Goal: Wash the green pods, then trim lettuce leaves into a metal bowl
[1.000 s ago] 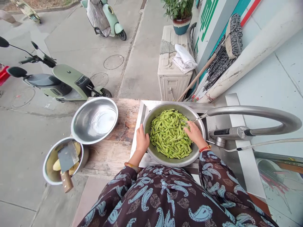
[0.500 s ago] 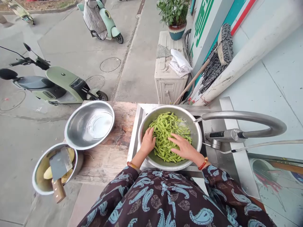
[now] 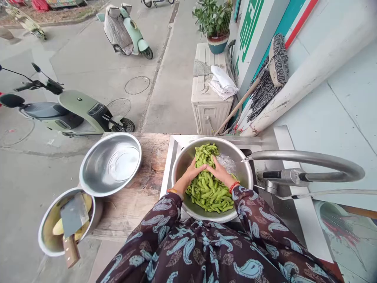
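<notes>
Green edamame pods (image 3: 209, 193) fill much of a large metal basin (image 3: 245, 173) in the sink. My left hand (image 3: 190, 175) and my right hand (image 3: 220, 173) are curved around a heap of pods in the far half, gathering it between them. Their thumbs meet over the pods, and some fingertips are hidden among them. Water (image 3: 227, 162) runs from the faucet (image 3: 303, 155) into the right side of the basin, where the metal bottom shows.
On the wooden board (image 3: 150, 173) at the left stands a shiny metal bowl (image 3: 97, 167). A smaller pot (image 3: 47, 220) beside it holds peeled pale pieces, with a cleaver (image 3: 73, 216) across it. Beyond the sink are an outdoor unit (image 3: 206, 94) and a mop (image 3: 278, 59).
Both hands have moved together and farther into the basin, from spread over the pods to cupped around a heap. Pods have shifted away from the right, baring some metal. The view has tilted slightly upward.
</notes>
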`<move>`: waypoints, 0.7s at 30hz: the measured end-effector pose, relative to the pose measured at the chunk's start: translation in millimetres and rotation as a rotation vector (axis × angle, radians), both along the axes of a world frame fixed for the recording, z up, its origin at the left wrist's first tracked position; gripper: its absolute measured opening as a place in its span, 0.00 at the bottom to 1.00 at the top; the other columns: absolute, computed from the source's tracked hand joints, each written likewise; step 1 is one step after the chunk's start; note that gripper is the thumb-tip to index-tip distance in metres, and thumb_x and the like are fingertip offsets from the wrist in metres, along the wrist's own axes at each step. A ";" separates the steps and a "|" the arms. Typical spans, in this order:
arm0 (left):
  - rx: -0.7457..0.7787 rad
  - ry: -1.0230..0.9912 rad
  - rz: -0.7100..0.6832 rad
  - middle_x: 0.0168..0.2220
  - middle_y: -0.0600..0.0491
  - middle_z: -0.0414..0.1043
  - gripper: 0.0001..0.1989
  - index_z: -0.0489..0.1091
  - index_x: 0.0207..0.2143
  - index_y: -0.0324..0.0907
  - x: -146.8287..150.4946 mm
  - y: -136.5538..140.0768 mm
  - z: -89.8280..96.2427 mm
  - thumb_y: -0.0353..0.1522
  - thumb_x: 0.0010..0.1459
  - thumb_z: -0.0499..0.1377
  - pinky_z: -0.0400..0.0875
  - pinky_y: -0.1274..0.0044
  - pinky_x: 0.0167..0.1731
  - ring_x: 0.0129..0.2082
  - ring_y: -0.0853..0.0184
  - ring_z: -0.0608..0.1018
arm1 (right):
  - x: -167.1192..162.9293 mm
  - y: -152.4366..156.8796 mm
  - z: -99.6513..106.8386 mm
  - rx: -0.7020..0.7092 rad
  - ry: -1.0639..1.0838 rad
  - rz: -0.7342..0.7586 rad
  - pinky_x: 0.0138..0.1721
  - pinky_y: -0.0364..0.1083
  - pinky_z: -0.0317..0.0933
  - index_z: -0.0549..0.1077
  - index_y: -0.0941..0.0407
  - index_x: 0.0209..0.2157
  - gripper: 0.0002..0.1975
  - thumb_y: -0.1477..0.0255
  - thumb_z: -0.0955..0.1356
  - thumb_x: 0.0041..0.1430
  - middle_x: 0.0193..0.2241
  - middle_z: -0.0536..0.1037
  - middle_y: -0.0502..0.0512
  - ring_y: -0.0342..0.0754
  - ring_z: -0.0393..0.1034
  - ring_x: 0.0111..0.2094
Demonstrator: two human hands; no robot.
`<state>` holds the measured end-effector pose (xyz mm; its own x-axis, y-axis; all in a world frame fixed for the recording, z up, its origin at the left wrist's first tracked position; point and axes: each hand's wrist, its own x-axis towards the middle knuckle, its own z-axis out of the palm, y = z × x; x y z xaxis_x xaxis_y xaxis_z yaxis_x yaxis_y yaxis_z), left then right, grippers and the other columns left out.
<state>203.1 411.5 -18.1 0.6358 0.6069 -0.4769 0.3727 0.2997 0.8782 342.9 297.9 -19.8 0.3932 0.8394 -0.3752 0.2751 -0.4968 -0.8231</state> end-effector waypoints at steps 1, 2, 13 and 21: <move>-0.059 -0.016 -0.020 0.50 0.44 0.77 0.40 0.65 0.60 0.43 -4.7 -2.7 4.9 0.47 0.47 0.70 0.71 0.62 0.53 0.49 0.54 0.79 | -4.8 -6.1 7.5 0.037 -0.037 0.039 0.61 0.59 0.57 0.51 0.48 0.69 0.40 0.49 0.64 0.60 0.66 0.60 0.60 0.60 0.56 0.65; -0.091 -0.023 -0.040 0.48 0.45 0.78 0.37 0.67 0.58 0.42 -10.5 -4.3 9.3 0.47 0.47 0.69 0.72 0.62 0.51 0.46 0.54 0.79 | -7.2 -15.0 14.7 0.064 -0.085 0.070 0.60 0.58 0.58 0.54 0.47 0.68 0.37 0.50 0.63 0.61 0.64 0.64 0.60 0.59 0.60 0.63; 0.251 0.016 -0.062 0.68 0.48 0.56 0.34 0.63 0.63 0.46 -9.3 30.2 -0.7 0.34 0.53 0.62 0.49 0.63 0.68 0.68 0.55 0.58 | 58.9 -48.7 -25.1 0.044 -0.137 -0.095 0.64 0.60 0.51 0.52 0.48 0.68 0.34 0.56 0.62 0.63 0.70 0.52 0.59 0.58 0.49 0.69; -0.010 0.048 -0.143 0.45 0.47 0.80 0.33 0.71 0.56 0.41 28.6 0.9 -2.0 0.44 0.49 0.68 0.75 0.66 0.47 0.44 0.55 0.80 | 17.7 -9.1 -16.6 0.062 -0.210 0.002 0.54 0.59 0.65 0.67 0.50 0.60 0.33 0.53 0.70 0.55 0.55 0.75 0.62 0.60 0.72 0.54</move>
